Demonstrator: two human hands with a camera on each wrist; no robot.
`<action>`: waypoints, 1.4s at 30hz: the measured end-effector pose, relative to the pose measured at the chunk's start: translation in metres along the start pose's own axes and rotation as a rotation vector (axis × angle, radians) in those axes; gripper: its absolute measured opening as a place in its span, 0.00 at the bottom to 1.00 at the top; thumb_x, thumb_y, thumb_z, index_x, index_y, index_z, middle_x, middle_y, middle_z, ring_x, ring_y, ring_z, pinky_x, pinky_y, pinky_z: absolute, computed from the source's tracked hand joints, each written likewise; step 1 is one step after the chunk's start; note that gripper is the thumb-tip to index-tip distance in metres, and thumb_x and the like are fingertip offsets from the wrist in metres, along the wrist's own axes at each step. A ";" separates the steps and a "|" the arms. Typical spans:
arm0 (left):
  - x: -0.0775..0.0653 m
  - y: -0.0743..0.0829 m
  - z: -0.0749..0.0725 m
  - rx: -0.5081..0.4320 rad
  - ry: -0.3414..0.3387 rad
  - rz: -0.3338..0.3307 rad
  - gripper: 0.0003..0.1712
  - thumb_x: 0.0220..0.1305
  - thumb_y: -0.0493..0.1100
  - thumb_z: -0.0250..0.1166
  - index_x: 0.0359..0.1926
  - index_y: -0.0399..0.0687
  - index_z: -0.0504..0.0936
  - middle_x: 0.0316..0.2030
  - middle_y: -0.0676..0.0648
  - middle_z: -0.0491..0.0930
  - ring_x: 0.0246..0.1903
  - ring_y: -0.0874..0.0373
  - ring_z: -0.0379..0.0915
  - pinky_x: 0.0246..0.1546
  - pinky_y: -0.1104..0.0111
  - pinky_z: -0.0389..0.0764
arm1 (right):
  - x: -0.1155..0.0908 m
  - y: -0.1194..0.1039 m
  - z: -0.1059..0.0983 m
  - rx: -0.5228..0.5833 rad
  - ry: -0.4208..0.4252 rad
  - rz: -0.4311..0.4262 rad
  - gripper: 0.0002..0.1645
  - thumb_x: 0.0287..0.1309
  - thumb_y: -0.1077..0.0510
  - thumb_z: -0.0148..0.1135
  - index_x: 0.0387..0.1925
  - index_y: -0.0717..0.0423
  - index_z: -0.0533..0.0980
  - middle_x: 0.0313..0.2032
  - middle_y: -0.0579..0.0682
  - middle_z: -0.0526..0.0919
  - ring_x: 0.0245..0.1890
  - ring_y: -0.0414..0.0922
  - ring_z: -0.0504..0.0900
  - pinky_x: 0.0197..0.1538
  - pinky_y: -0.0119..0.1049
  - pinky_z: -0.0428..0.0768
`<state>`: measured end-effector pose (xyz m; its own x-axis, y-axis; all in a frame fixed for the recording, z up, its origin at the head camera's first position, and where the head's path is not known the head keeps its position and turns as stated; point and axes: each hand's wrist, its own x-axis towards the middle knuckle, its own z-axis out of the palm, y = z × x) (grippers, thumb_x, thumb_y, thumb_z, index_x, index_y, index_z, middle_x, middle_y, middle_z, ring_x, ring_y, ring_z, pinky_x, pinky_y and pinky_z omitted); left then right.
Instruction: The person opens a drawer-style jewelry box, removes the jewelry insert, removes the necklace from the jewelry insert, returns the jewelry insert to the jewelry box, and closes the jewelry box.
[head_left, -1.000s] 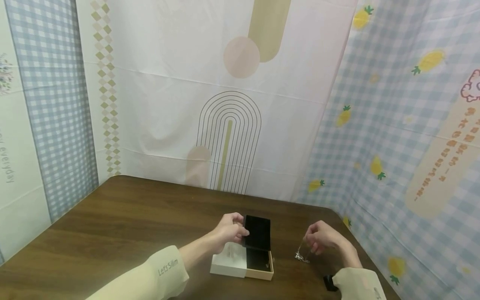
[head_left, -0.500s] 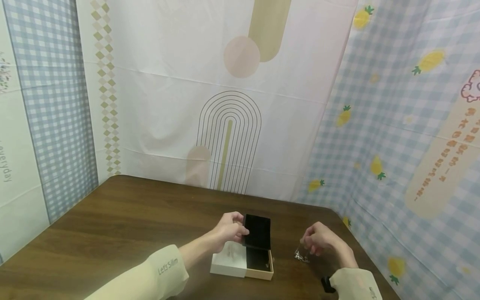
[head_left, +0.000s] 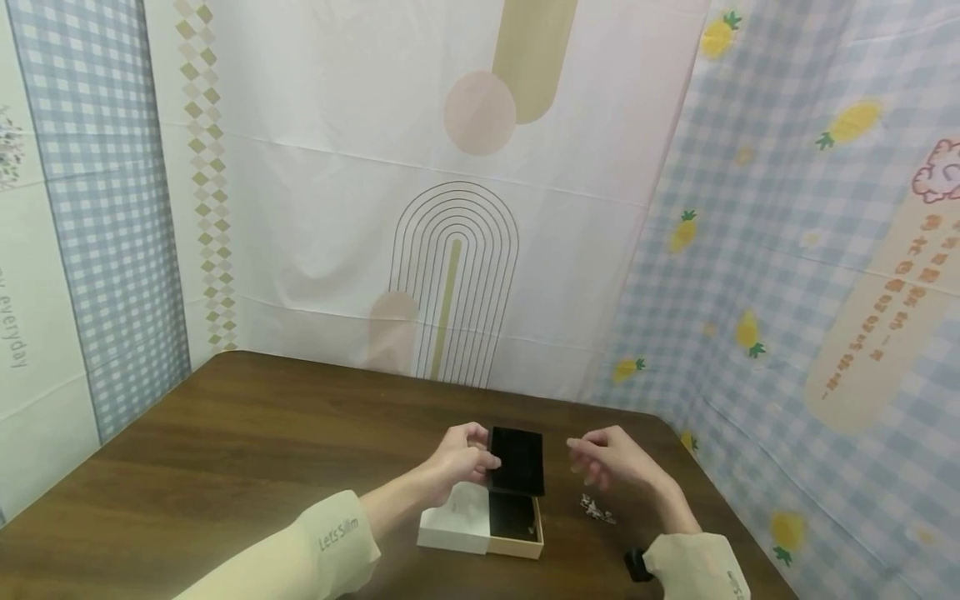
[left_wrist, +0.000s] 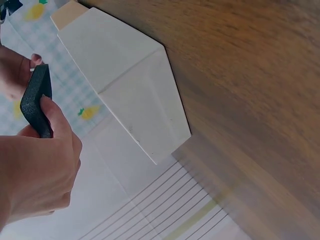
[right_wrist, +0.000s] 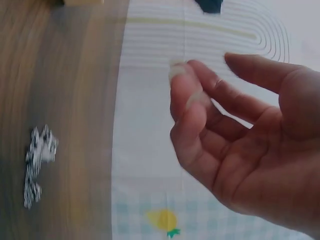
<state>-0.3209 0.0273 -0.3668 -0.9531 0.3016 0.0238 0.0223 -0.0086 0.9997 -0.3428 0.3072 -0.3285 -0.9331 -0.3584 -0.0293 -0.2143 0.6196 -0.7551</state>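
My left hand (head_left: 456,460) pinches a flat black foam pad (head_left: 517,461) by its left edge, thumb on top. In the left wrist view the pad (left_wrist: 37,97) looks thick and soft-edged. Below it on the table sits a shallow box with a white sleeve (head_left: 453,523), half slid off its dark-lined tray (head_left: 516,547). My right hand (head_left: 617,457) hovers to the right of the pad, holding nothing. In the right wrist view that hand's (right_wrist: 235,135) fingers are loosely bent, with the thumb apart. A silver chain (head_left: 597,509) lies heaped on the table beneath it.
The brown wooden table (head_left: 285,467) runs back to a white patterned curtain (head_left: 330,208). Along the right side hangs a blue checked curtain (head_left: 750,250) with pineapples. The table's right edge is close to my right forearm.
My right hand has let go of the silver chain, which now lies on the table, and has moved up and left toward the pad. My left hand has kept its hold, almost still.
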 end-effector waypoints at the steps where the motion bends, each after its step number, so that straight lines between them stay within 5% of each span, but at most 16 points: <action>1: 0.000 0.000 0.000 0.000 0.000 0.004 0.23 0.56 0.30 0.63 0.53 0.31 0.69 0.42 0.38 0.77 0.35 0.53 0.76 0.40 0.63 0.84 | 0.001 -0.002 0.002 0.015 -0.009 0.002 0.25 0.67 0.46 0.54 0.35 0.67 0.80 0.26 0.55 0.84 0.19 0.45 0.81 0.21 0.37 0.80; 10: -0.002 0.000 0.004 -0.018 -0.015 0.028 0.26 0.57 0.31 0.64 0.56 0.31 0.68 0.47 0.34 0.76 0.37 0.52 0.79 0.42 0.60 0.84 | 0.012 -0.011 0.017 0.000 -0.121 0.004 0.29 0.66 0.42 0.53 0.50 0.64 0.78 0.30 0.54 0.86 0.23 0.49 0.84 0.21 0.38 0.80; 16: -0.004 0.001 0.002 0.008 -0.034 0.031 0.29 0.59 0.34 0.66 0.59 0.30 0.66 0.53 0.31 0.72 0.39 0.49 0.82 0.47 0.56 0.83 | 0.015 -0.014 0.025 -0.006 -0.176 -0.027 0.23 0.65 0.43 0.55 0.37 0.61 0.75 0.21 0.51 0.82 0.18 0.46 0.80 0.18 0.36 0.76; 19: -0.005 0.002 -0.004 0.145 -0.078 0.053 0.33 0.59 0.42 0.68 0.61 0.33 0.66 0.55 0.33 0.73 0.47 0.47 0.80 0.52 0.52 0.80 | 0.013 -0.014 0.025 0.009 -0.173 -0.023 0.22 0.64 0.44 0.57 0.34 0.60 0.72 0.18 0.49 0.79 0.16 0.42 0.77 0.17 0.33 0.72; 23: -0.006 0.006 -0.016 0.473 -0.155 0.134 0.44 0.55 0.54 0.70 0.66 0.36 0.64 0.61 0.34 0.70 0.60 0.42 0.69 0.59 0.47 0.73 | 0.010 -0.013 0.021 0.026 -0.153 -0.004 0.21 0.64 0.45 0.59 0.34 0.61 0.73 0.17 0.48 0.76 0.16 0.41 0.75 0.18 0.30 0.68; 31: -0.012 0.005 -0.034 1.020 -0.300 0.184 0.56 0.45 0.58 0.76 0.69 0.36 0.62 0.68 0.37 0.65 0.70 0.40 0.55 0.70 0.48 0.60 | 0.003 -0.009 0.013 -0.016 -0.157 0.022 0.22 0.64 0.45 0.58 0.30 0.62 0.77 0.16 0.48 0.76 0.15 0.41 0.72 0.17 0.33 0.67; 40: -0.021 -0.002 -0.038 1.114 -0.364 0.169 0.54 0.38 0.49 0.81 0.66 0.36 0.66 0.65 0.40 0.69 0.65 0.47 0.63 0.67 0.58 0.68 | 0.001 -0.005 0.016 -0.044 -0.231 0.022 0.22 0.62 0.48 0.60 0.21 0.60 0.76 0.15 0.49 0.77 0.13 0.37 0.72 0.17 0.29 0.66; 42: -0.021 -0.003 -0.039 1.095 -0.376 0.176 0.47 0.38 0.48 0.81 0.60 0.36 0.71 0.55 0.44 0.76 0.54 0.54 0.72 0.57 0.65 0.76 | 0.001 -0.006 0.016 -0.053 -0.237 0.023 0.22 0.62 0.48 0.61 0.20 0.60 0.77 0.15 0.52 0.78 0.13 0.37 0.72 0.17 0.28 0.66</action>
<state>-0.3130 -0.0157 -0.3705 -0.7661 0.6423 -0.0222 0.5677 0.6925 0.4452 -0.3380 0.2920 -0.3349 -0.8454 -0.4939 -0.2037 -0.2146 0.6630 -0.7172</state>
